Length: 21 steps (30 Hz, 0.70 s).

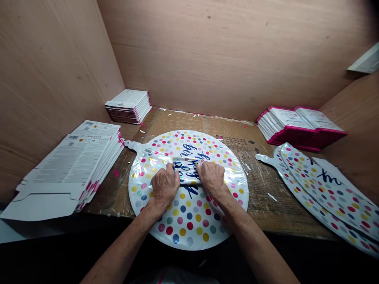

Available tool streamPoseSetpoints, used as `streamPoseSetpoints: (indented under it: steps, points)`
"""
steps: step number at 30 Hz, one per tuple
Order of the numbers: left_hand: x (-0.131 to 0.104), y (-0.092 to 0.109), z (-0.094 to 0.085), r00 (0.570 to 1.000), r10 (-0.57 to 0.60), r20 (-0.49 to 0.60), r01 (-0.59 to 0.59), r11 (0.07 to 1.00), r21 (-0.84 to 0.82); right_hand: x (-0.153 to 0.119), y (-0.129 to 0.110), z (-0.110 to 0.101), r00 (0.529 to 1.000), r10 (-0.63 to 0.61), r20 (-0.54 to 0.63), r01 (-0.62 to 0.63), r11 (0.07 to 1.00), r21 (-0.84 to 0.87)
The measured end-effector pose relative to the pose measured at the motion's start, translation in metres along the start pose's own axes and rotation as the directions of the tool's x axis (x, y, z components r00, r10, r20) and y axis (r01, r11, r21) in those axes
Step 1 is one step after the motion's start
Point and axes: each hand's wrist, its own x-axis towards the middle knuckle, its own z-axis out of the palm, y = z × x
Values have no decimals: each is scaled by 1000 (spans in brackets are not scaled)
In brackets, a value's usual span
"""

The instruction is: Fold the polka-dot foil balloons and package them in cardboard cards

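A round, flat foil balloon (189, 236) with coloured dots and dark-blue lettering lies in front of me, its narrow neck pointing left and its lower edge past the table's front edge. On its middle is a small folded foil balloon (188, 179), a shiny packet with dots and parts of letters showing. My left hand (166, 183) is closed on the packet's left end, fingers curled. At the right end, my right hand (211, 177) is closed too, with thumb and fingers pinching the foil. Both hands rest against the flat balloon. The fingertips are partly hidden.
Printed white cartons (65, 161) lie stacked at left, with a smaller carton stack (128, 103) behind. Pink-edged cartons (296, 122) lean at back right. More flat dotted balloons (331, 193) overhang the front right. Wooden panels (231, 55) enclose the cardboard-covered table (263, 209), scattered with paper scraps.
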Motion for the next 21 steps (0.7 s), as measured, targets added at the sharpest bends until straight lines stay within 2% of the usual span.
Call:
streamPoseSetpoints:
  steps: [3, 5, 7, 9, 12, 13, 15, 17, 19, 21]
  points:
    - [3, 0, 4, 999, 36, 6, -37, 999, 35, 15, -10, -8, 990, -111, -85, 106, 993, -60]
    - [3, -1, 4, 999, 34, 32, -35, 999, 29, 28, -15, -14, 959, -284, -14, 283, 958, -41]
    - [2, -3, 2, 999, 21, 50, -21, 1000, -10, 37, -16, -21, 920, -382, 91, 382, 924, 15]
    - [0, -8, -3, 1000, 12, 5, -12, 995, -99, 38, -13, -27, 902, -413, 124, 411, 911, 42]
    - [-6, -15, -11, 993, -63, -98, 32, 957, -288, 22, -6, -28, 874, -475, 102, 461, 877, 137]
    - [-7, -17, -14, 992, -95, -78, 61, 932, -356, 14, -5, -27, 862, -498, 92, 477, 859, 184]
    - [-9, -19, -17, 990, -134, 45, 138, 840, -524, -2, -5, -23, 851, -521, 59, 488, 828, 276]
    - [-10, -20, -18, 979, -133, 154, 203, 681, -703, -16, -10, -17, 874, -485, 27, 449, 829, 334]
    - [-12, -21, -17, 975, -154, 159, 218, 540, -813, -24, -17, -11, 899, -437, 42, 393, 843, 366]
    - [-16, -24, -17, 977, -181, 113, 191, 503, -843, -28, -21, -5, 888, -451, 95, 377, 830, 411]
